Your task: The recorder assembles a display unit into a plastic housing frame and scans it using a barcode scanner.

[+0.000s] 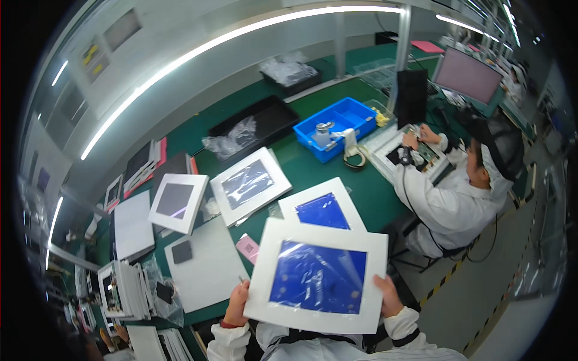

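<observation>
Close in front of me I hold up a white foam frame (257,289) with a glossy blue rectangular panel (319,277) under clear film in its middle. My left hand (238,305) grips its left edge, and a small thin tip, too small to name, sticks up by those fingers. My right hand (388,296) is closed on the right edge. Just behind it, partly covered, lies a second white frame with a blue panel (323,212). Farther left on the bench are a white frame with a film-wrapped grey panel (245,183) and a smaller one with a dark panel (175,200).
The green bench (376,201) also carries a blue divided bin (337,123), a tape roll (354,157), a black tray (253,123), a pink tag (247,248), a white board (208,265) and stacked frames (126,292). At the right a seated co-worker (451,192) handles a circuit board.
</observation>
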`<state>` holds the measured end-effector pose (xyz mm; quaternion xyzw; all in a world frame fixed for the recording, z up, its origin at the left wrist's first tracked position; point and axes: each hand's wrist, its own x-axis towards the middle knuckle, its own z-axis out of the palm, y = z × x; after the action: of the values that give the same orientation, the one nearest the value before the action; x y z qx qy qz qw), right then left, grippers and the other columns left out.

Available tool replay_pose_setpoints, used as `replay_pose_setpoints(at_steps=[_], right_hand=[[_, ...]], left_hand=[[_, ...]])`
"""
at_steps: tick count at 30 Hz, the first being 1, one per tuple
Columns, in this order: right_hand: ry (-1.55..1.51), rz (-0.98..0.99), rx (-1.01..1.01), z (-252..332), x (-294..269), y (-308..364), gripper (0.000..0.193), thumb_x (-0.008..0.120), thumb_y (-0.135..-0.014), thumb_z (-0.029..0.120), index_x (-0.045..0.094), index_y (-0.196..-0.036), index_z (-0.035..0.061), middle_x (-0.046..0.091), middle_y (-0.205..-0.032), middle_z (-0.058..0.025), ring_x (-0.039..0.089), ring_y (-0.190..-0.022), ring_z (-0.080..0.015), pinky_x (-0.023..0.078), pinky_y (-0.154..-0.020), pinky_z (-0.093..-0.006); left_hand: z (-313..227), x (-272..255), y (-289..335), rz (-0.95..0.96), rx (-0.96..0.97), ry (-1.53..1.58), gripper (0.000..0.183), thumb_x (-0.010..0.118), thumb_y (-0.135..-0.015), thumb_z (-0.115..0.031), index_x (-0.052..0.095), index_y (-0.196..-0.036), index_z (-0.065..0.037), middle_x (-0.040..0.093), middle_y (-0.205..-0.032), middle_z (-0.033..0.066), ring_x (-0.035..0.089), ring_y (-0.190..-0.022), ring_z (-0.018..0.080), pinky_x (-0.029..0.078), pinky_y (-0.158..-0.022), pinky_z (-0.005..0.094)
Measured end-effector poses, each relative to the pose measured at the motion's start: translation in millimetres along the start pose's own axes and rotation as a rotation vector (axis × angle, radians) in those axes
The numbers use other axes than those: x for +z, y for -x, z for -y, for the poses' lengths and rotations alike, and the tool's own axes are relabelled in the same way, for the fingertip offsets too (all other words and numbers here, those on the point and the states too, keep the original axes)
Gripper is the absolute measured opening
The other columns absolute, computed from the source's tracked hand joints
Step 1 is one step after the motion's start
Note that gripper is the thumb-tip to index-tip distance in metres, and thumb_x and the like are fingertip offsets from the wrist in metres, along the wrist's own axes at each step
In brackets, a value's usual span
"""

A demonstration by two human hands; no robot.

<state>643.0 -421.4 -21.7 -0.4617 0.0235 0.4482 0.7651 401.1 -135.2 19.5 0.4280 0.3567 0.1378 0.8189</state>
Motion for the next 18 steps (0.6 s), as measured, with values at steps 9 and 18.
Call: replay_pose_setpoints(at_steps=[9, 18], right_hand=[[-0.159, 0.12, 0.223, -54.1, 10.6, 5.9, 0.057, 0.054, -0.092, 0.029, 0.032, -0.139, 0.0031, 0.048, -0.127, -0.0096, 0.049, -0.113, -0.0164, 0.043, -0.093, -0.0297], [-0.303, -0.006, 0.266, -89.9, -32.6, 35.8, 0.059, 0.051, -0.094, 0.035, 0.03, -0.14, 0.0051, 0.048, -0.128, -0.0085, 0.049, -0.113, -0.0146, 0.042, -0.093, -0.0293]], left_hand=[[-7.6, -57.0, 28.1, -0.114, 0.108, -0.258, 0.034, 0.066, -0.078, -0.007, 0.035, -0.093, -0.012, 0.058, -0.095, 0.0106, 0.06, -0.081, 0.0166, 0.051, -0.072, 0.028], [-21.5, -7.7, 10.0, -0.062, 0.02, -1.061, 0.043, 0.054, -0.091, -0.014, 0.043, -0.129, 0.002, 0.056, -0.107, 0.0147, 0.051, -0.089, 0.016, 0.045, -0.078, 0.0329]])
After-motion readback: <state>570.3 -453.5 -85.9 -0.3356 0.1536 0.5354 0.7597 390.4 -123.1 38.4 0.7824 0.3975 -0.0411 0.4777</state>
